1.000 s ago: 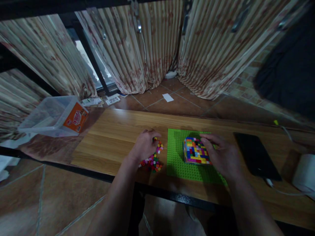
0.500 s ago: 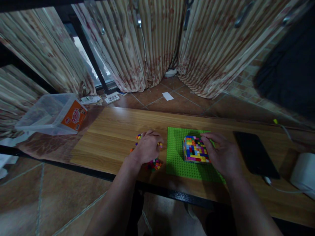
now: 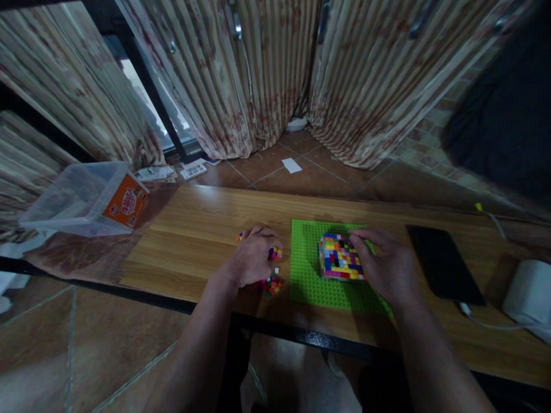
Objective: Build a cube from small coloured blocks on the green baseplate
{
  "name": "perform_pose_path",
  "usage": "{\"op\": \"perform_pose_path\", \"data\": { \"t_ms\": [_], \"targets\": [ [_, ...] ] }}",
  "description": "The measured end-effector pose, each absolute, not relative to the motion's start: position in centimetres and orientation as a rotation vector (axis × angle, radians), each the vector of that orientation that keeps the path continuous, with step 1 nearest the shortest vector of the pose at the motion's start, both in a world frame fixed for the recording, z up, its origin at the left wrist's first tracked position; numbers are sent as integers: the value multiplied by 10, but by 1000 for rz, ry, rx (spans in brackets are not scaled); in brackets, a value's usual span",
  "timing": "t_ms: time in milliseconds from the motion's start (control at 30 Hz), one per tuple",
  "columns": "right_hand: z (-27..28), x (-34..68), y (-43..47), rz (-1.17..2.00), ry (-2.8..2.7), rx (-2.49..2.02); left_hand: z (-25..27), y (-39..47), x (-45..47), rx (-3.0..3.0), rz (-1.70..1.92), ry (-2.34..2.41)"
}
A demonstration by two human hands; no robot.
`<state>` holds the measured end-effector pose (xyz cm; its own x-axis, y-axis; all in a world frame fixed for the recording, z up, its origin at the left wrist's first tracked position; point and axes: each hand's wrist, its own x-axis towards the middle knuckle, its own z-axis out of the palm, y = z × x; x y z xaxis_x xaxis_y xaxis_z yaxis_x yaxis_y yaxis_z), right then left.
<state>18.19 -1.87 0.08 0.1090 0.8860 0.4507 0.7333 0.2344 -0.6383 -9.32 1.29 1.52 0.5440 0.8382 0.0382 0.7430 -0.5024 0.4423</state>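
Observation:
On a green studded baseplate (image 3: 303,281) stands a low rectangular block of multicoloured building bricks (image 3: 340,258). My right hand (image 3: 385,264) is at its right side, thumb and forefinger closed together over the top's far edge. Whatever sits between those fingertips is too small to make out. To the left of the baseplate, my left hand (image 3: 256,258) is lowered among loose small bricks (image 3: 271,285) on the wooden table (image 3: 193,229). Its fingers bend downward and their tips are hidden behind the hand. More bricks (image 3: 275,253) lie just right of its fingers.
A black phone (image 3: 445,264) with a white cable lies right of the baseplate, near a white rounded object (image 3: 529,298). A clear plastic bin (image 3: 77,201) with an orange label stands at the far left. Patterned curtains (image 3: 275,74) hang behind the table.
My left hand has shifted slightly over the loose bricks, and a white brick now shows beside it. My right hand stays at the block. The whole view has moved a little.

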Motion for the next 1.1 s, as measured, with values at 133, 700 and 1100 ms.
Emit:
{"op": "perform_pose_path", "data": {
  "t_ms": [133,700,1100],
  "targets": [
    [0,182,-19,229,-1655,-1525,12,14,-89,2406,340,1321],
    [17,165,-25,164,-1427,-1392,22,9,-65,1603,913,987],
    [19,142,-31,458,-1734,-1215,24,-3,-25,693,910,659]
  ]
}}
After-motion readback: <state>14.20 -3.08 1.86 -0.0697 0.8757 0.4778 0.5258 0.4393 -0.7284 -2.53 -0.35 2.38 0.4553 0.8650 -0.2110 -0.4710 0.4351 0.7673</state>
